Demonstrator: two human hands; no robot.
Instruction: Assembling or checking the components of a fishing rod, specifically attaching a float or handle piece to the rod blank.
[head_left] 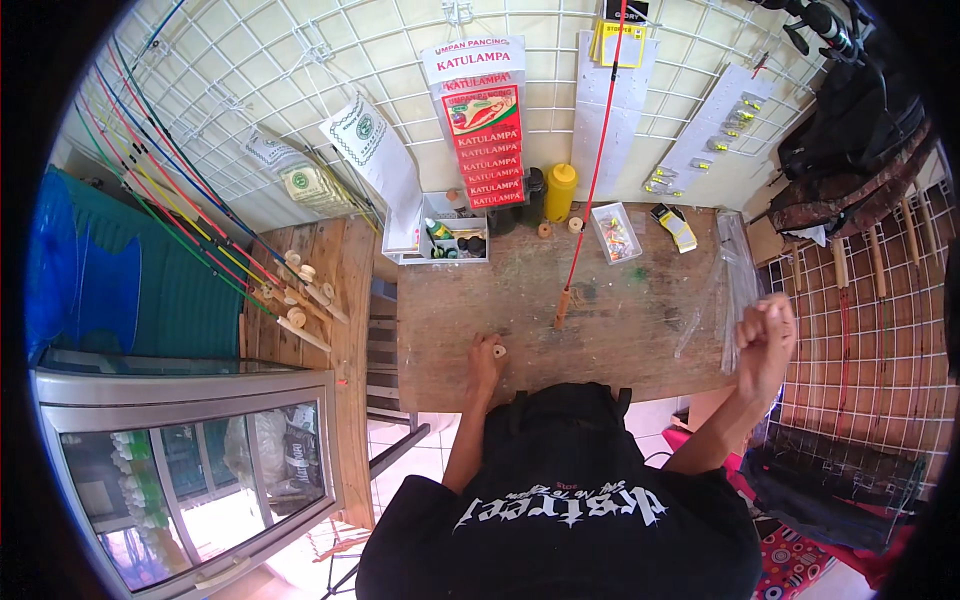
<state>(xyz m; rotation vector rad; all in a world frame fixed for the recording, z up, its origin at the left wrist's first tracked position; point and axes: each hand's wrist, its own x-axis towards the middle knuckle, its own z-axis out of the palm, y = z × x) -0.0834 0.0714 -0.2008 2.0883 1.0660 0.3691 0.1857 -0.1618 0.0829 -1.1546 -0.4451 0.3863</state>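
Observation:
At the table's near edge my left hand [483, 362] is closed with its fingertips against a small round wooden piece [500, 351], which has a dark hole in its middle. My right hand [767, 328] is raised off to the right, fingers curled together; whatever they may pinch is too small to see. Between the hands, farther from me, a fishing rod with a thin red shaft [598, 165] stretches away over the table. Its wooden handle [562, 310] is nearest to me, not touched by either hand.
On the wooden table [450, 300] stand a grey organizer box [440, 257], a yellow squeeze bottle [560, 190] and a white tray [615, 235] of small packets. Clear plastic sleeves [735, 275] lie at the right. Several rods with wooden handles [300, 300] rest at the left, beside a glass case [190, 480].

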